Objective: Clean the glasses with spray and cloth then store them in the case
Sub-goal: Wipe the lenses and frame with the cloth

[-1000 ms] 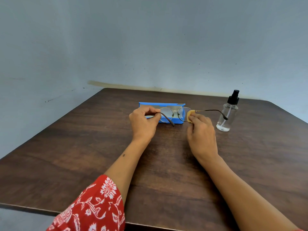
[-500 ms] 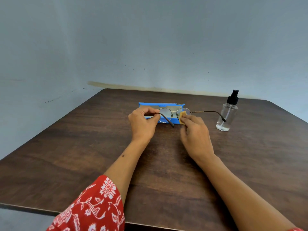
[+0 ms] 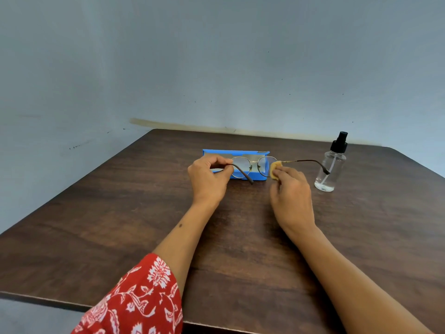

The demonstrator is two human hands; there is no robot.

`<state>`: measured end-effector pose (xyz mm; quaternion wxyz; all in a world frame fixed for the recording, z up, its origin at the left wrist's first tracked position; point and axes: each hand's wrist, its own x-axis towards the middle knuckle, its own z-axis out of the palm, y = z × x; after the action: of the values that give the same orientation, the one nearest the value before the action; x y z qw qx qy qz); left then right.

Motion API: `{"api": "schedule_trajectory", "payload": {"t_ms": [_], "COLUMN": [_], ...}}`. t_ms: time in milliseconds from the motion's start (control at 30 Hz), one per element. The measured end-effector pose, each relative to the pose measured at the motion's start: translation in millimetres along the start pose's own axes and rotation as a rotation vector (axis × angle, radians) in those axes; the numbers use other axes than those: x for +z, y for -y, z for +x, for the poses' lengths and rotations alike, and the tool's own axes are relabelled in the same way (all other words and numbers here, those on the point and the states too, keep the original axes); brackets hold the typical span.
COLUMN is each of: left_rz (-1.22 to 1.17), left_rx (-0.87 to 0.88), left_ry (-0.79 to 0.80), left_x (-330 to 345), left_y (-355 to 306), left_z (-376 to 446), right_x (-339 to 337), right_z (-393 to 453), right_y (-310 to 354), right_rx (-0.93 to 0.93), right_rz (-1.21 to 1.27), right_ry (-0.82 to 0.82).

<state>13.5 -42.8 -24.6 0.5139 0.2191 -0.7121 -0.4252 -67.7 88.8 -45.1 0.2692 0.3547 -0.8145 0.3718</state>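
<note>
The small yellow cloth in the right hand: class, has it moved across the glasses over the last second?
Yes. The small yellow cloth slid inward toward the bridge, then back out toward the clear spray bottle, ending at the lens's outer edge, near its start.

No text, label, brand or number can be read on anything in view.

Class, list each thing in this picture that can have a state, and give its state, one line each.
glasses: unfolded, held above the table
case: open, on the table
cloth: bunched, at the right lens rim
spray bottle: upright, capped
left hand: pinching the left temple
right hand: pinching the cloth
</note>
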Motion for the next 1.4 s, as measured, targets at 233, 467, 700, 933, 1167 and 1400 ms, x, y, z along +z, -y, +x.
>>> {"api": "schedule_trajectory", "payload": {"t_ms": [233, 467, 700, 933, 1167, 1400], "left_rz": [0.008, -0.006, -0.018, -0.023, -0.021, -0.006], "left_rx": [0.011, 0.02, 0.021, 0.038, 0.033, 0.039], "left_ry": [0.01, 0.032, 0.029, 0.042, 0.027, 0.029], "left_x": [0.6, 2.9, 3.8, 4.9, 2.0, 2.7], "left_y": [0.0, -0.6, 1.4, 0.9, -1.4, -2.1], "left_z": [-1.0, -2.4, -2.7, -3.6, -1.9, -3.5], "right_x": [3.1, -1.4, 4.9, 4.7, 2.6, 5.1], "right_z": [0.4, 2.8, 2.7, 2.5, 2.8, 1.5], "right_y": [0.7, -3.3, -0.3, -2.7, -4.3, -2.3], "right_rx": [-0.061, 0.058, -0.006, -0.044, 0.001, -0.11], "right_rz": [0.01, -0.013, 0.044, 0.054, 0.011, -0.017], "right_ry": [0.03, -0.033, -0.008, -0.031, -0.051, 0.013]}}
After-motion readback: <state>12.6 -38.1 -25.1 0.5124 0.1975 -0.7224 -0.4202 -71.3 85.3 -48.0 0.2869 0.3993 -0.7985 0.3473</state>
